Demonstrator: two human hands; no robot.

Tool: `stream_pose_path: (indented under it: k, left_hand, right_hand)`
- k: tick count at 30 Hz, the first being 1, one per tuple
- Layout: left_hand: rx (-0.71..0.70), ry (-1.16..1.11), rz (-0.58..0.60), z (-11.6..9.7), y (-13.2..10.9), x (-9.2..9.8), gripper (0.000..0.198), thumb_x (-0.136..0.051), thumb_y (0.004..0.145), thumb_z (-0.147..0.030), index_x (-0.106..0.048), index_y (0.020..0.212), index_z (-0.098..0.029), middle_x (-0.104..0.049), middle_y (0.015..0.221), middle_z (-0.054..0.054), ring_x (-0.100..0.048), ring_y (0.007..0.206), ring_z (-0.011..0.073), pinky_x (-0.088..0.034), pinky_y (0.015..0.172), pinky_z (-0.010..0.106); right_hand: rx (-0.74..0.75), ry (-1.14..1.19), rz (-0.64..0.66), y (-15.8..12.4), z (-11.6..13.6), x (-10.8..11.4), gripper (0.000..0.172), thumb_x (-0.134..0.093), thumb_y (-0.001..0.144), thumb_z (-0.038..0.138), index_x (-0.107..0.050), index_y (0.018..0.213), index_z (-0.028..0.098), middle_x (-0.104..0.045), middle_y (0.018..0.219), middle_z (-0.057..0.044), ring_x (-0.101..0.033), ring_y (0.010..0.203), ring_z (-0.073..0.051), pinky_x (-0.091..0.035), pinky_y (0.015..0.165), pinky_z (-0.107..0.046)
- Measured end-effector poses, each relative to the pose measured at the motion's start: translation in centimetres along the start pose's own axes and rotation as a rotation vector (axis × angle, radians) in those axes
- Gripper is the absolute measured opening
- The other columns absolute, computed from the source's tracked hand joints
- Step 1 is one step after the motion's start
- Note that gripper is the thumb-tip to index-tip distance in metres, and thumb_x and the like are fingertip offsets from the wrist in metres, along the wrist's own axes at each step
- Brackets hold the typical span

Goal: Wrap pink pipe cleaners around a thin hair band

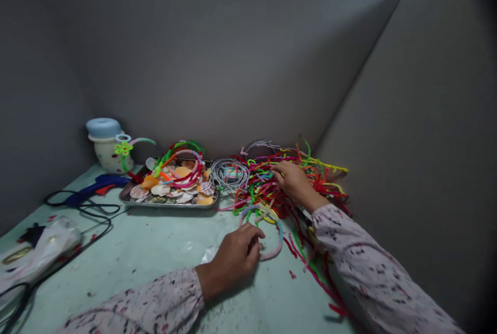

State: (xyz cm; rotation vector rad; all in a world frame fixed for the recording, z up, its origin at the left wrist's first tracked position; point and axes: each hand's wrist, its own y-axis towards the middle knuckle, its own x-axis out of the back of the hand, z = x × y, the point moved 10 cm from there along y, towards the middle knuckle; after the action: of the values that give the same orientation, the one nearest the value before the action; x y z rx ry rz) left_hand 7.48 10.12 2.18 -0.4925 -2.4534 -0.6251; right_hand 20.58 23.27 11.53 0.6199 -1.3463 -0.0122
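Note:
Near the middle of the table, my left hand [241, 252] is closed at the near-left side of a pastel ring made of fuzzy pipe cleaner [280, 238]. The hand covers part of this ring. Further back, my right hand [292, 181] reaches into a tangled heap of multicoloured pipe cleaners [260, 184]. Its fingers are bent together on the strands at the heap's left middle, and the fingertips are partly hidden. Loose red and green strands trail from the heap toward the front, under my right forearm.
A metal tray [171, 206] holds shells and several fuzzy headbands. Beside it lie coiled grey wire hoops [230, 174]. At left are a blue-lidded jar [106, 150], a blue glue gun [91, 188] with black cord, and a plastic bag [58, 241]. Grey partitions enclose the table.

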Motion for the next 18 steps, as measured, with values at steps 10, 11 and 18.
stream_pose_path:
  k: [10,11,18]
  left_hand:
    - [0.053,-0.039,-0.052,0.9,0.2,0.6,0.02,-0.049,0.083,-0.014,-0.06,0.099,-0.017,-0.06,0.086,0.004,-0.056,0.074,0.0145,-0.042,0.068,0.027]
    - [0.054,-0.04,-0.05,0.9,0.2,0.6,0.02,-0.049,0.083,-0.014,-0.06,0.099,-0.017,-0.06,0.086,0.004,-0.056,0.074,0.0146,-0.042,0.068,0.027]
    - [0.047,-0.044,-0.044,0.9,0.4,0.6,0.019,-0.049,0.083,-0.013,-0.06,0.098,-0.017,-0.06,0.086,0.003,-0.055,0.074,0.0143,-0.041,0.069,0.026]
  right_hand:
    - [-0.04,-0.283,0.106,3.4,-0.8,-2.7,0.029,-0.041,0.095,0.027,-0.067,0.105,0.017,-0.064,0.101,-0.013,-0.054,0.096,-0.024,-0.04,0.077,-0.03]
    - [-0.044,-0.291,0.099,3.4,-0.8,-2.7,0.028,-0.043,0.095,0.028,-0.066,0.105,0.017,-0.064,0.101,-0.014,-0.054,0.096,-0.025,-0.04,0.077,-0.031]
    - [-0.063,-0.268,0.079,3.1,-1.6,-2.8,0.016,-0.06,0.086,0.029,-0.067,0.096,0.018,-0.062,0.102,-0.012,-0.053,0.095,-0.024,-0.04,0.078,-0.03]
